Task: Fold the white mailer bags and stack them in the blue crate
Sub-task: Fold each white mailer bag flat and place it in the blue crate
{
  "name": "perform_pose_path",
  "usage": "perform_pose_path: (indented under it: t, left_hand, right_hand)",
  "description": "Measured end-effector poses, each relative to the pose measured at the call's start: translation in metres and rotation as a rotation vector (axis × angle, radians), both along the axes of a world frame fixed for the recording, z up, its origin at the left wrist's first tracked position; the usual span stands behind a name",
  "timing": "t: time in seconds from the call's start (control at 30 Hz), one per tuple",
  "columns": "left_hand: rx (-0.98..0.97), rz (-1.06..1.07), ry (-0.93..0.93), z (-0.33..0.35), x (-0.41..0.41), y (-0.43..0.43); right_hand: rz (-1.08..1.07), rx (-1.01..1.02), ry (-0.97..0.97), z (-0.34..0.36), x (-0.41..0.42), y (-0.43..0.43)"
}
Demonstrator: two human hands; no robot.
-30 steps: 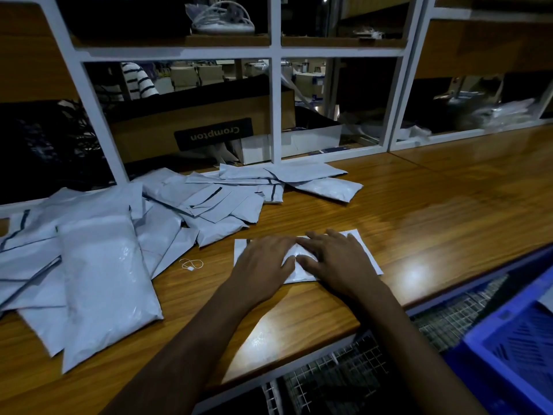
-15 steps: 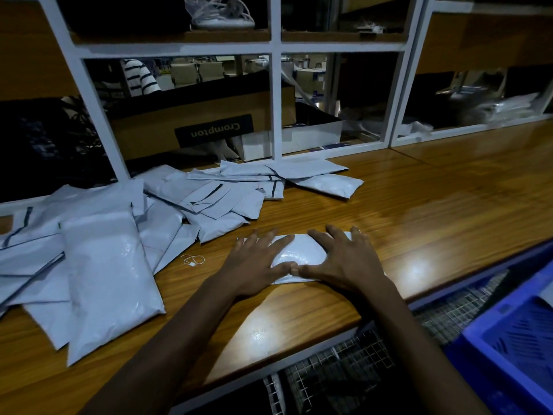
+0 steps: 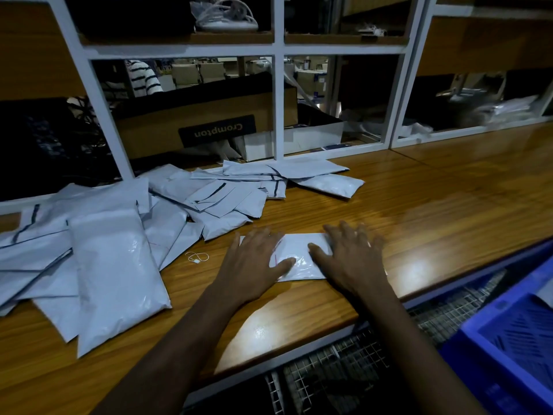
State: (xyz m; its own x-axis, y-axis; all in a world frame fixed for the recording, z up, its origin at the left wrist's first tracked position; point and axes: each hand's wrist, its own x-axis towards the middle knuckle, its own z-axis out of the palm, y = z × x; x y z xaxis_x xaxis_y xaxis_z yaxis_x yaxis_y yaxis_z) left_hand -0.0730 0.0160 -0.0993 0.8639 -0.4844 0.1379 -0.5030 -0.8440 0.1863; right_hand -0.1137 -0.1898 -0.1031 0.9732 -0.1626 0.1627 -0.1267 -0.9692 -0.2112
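Both hands flat on a folded mailer (image 3: 299, 256) near the front edge of the tabletop (image 3: 434, 211). Left hand (image 3: 254, 262) spread on its left end, right hand (image 3: 350, 259) on its right end; fingers straight, pressing, gripping nothing. Loose pile of mailers (image 3: 113, 250) to the left. Blue crate (image 3: 508, 348) low at right, below tabletop level.

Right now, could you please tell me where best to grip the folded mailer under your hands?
Probably its near long edge, coming from the front of the table: the mailer lies flat and thin under the left hand and right hand, and that edge shows bare between them. Pinching there should hold the layers together.
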Motion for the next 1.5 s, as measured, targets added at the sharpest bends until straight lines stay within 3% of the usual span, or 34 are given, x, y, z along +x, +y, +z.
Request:
perform_pose_path:
  t: [0.1, 0.57, 0.73, 0.87, 1.03, 1.2, 1.33, 1.5]
  left_hand:
    - [0.083, -0.059, -0.005, -0.001, -0.001, -0.005]
    - [0.158, -0.032, 0.130, 0.004, 0.002, -0.003]
    - [0.111, 0.057, 0.014, 0.002, -0.007, 0.002]
    - [-0.029, 0.076, -0.151, 0.007, -0.011, -0.015]
    - [0.213, -0.007, -0.091, -0.002, -0.004, -0.032]
    - [0.225, 0.055, -0.048, 0.009, -0.006, -0.045]
    - [0.167, 0.012, -0.126, 0.015, -0.007, -0.065]
    - [0.175, -0.014, -0.055, 0.000, -0.002, -0.075]
  right_hand:
    - [0.180, -0.067, 0.048, 0.001, 0.001, -0.001]
    - [0.008, -0.012, 0.118, -0.006, 0.008, -0.006]
    - [-0.108, -0.053, -0.012, -0.009, 0.000, -0.005]
    - [0.024, -0.177, -0.083, 0.001, -0.001, 0.011]
    - [0.138, -0.210, 0.066, -0.003, 0.008, 0.018]
    - [0.206, -0.170, 0.171, 0.005, 0.014, 0.012]
    - [0.128, -0.024, 0.036, 0.019, 0.012, -0.002]
    - [0.077, -0.207, 0.106, -0.005, 0.012, -0.012]
